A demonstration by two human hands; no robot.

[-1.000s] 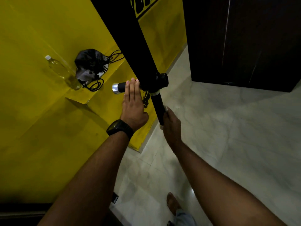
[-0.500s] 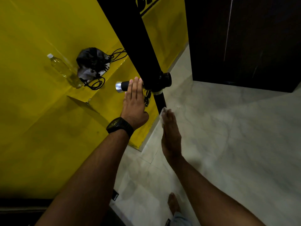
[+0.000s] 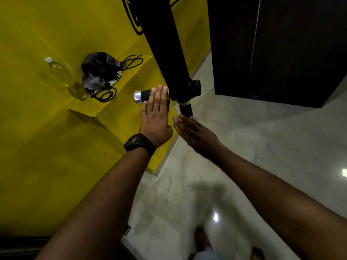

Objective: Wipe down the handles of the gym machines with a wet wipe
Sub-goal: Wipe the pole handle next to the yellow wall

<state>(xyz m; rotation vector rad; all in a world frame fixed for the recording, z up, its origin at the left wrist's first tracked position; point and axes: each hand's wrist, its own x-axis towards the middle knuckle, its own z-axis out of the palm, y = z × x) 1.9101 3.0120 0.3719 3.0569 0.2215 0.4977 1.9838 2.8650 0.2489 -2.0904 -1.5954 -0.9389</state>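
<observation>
A thick black machine arm (image 3: 163, 44) slants down to a joint with short handles. The left handle (image 3: 145, 95) is a black grip with a silver end cap. My left hand (image 3: 155, 117), with a black watch at its wrist, lies flat over this grip with straight fingers. A second black handle (image 3: 185, 109) points down from the joint. Just below its tip is my right hand (image 3: 195, 134), blurred, fingers straight, apart from the handle. I cannot make out a wipe in either hand.
A yellow wall with a ledge (image 3: 116, 85) fills the left; on it stand a plastic bottle (image 3: 63, 76) and a dark drawstring bag (image 3: 99, 70). A dark wooden door (image 3: 281, 44) is at the back right. Pale marble floor (image 3: 262, 147) lies below, with my bare foot (image 3: 201, 237).
My right hand has let go of the lower handle, opened and drawn back below its tip. My left hand has stayed flat on the left handle.
</observation>
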